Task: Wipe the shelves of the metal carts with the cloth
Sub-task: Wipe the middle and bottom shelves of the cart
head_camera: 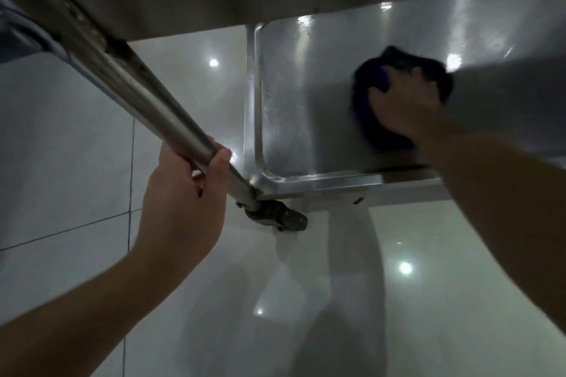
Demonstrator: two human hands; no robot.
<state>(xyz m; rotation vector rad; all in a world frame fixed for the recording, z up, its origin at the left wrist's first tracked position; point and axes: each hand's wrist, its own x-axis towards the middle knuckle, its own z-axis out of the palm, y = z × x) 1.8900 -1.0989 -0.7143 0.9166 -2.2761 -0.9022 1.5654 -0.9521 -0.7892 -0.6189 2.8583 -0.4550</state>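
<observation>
I am bent low over the metal cart (306,3), wiping its bottom shelf (306,107). My right hand (407,104) is curled over the dark blue cloth (367,86), fingers clamped on the bunched fabric and pressing it flat against the steel, roughly mid-shelf and a little away from the raised rim (252,101) on the left. My left hand (183,193) is wrapped tight round the cart's upright post (128,76), just above the caster (281,219), bracing the frame.

To do this pass well, I judge I should keep that left grip firm so the cart does not roll on the glossy tiled floor (76,147) (a wheel on such tiles looks ready to slide), and press with the palm rather than the fingertips so the whole cloth bears on the metal. Overlapping strokes along the shelf seem best, then a careful run into the rounded corner (263,171) where rim meets rim, since grime would likely gather there.

The shelf's long axis runs from that near-left corner away to the right, passing under my right forearm and out of view; its short side runs up the picture along the left rim. The upper shelf overhangs it, so I cannot see the far edge. The cloth is a bunched wad with no clear direction of its own.
</observation>
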